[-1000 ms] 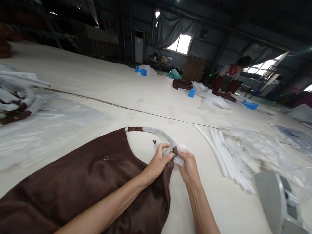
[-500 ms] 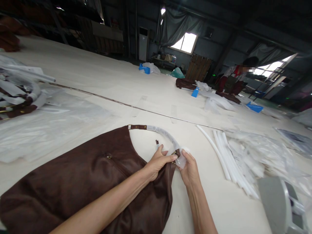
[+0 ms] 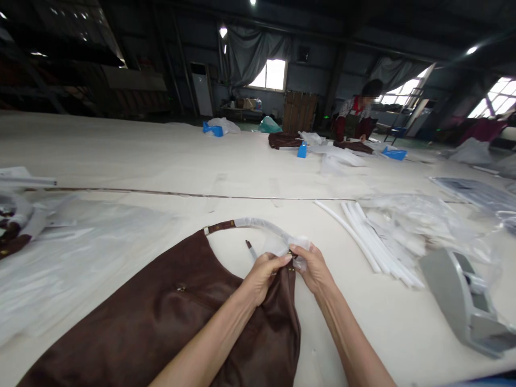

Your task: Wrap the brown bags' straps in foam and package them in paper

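Clock set on the hands, twelve pointing away. Nearest, spread from seven to nine: brown bag (image 3: 133, 317), lying slack on the white table (image 3: 169, 166), zip pull (image 3: 181, 288) facing up. At the centre, over the bag's strap corner: left hand (image 3: 264, 275), curled in a pinch at the metal fitting between strap and bag; right hand (image 3: 312, 267), just beside, closed on white film (image 3: 305, 242) at that same joint. Exact hold under the fingers: cannot tell.

Step in hand, as judged: covering the fitting and near end of the strap (image 3: 260, 222). Curves off by eleven to ten, mostly sleeved in white, bare brown at the other end. Next move probably calls for a steady left pinch and film drawn snug on the right, without dragging the bag.

Narrow gap at five, bag edge to right forearm (image 3: 350, 333). More room at four, forearm to grey stand (image 3: 441, 295); near table edge beyond that, low. Close at ten: dark-tipped strip (image 3: 249, 245), easy to snag. Nine: clear sheet (image 3: 88, 247). Two: white rods (image 3: 365, 236), then plastic heap (image 3: 435, 215), crowding that side. Twelve: open table up to the seam (image 3: 181, 194). Far off at one: co-worker (image 3: 351, 121).
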`<control>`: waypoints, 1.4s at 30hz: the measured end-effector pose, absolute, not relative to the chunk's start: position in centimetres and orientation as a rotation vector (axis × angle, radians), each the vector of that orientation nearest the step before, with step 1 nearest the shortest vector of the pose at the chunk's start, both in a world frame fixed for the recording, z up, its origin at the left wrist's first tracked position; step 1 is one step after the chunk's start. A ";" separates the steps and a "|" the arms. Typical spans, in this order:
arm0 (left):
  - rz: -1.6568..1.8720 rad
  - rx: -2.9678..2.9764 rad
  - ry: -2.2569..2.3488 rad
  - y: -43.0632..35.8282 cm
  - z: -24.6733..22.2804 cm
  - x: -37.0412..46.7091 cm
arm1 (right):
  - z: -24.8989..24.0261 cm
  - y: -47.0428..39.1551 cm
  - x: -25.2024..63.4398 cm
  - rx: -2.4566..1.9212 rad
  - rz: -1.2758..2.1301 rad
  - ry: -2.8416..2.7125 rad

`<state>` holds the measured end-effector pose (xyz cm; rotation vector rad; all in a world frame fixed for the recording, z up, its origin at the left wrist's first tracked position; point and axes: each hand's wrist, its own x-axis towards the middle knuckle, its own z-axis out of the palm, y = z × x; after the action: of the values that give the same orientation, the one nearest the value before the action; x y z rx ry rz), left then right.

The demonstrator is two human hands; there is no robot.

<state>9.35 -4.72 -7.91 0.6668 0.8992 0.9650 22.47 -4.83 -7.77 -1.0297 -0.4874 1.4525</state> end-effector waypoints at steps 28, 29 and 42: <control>0.814 0.927 0.985 -1.1 -5.2 10.6 | -7.8 -5.0 25.6 -1.047 1.494 -0.683; 0.836 0.935 0.993 -1.0 -5.4 10.8 | -7.8 -4.8 25.5 -1.060 1.484 -0.678; 1.068 0.849 1.135 -2.0 -8.5 11.8 | -10.1 -5.2 25.5 -1.213 1.242 -0.630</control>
<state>11.83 -2.00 -8.47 0.8494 1.1353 1.0683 25.46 -5.23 -10.07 -1.2134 -0.6300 1.2417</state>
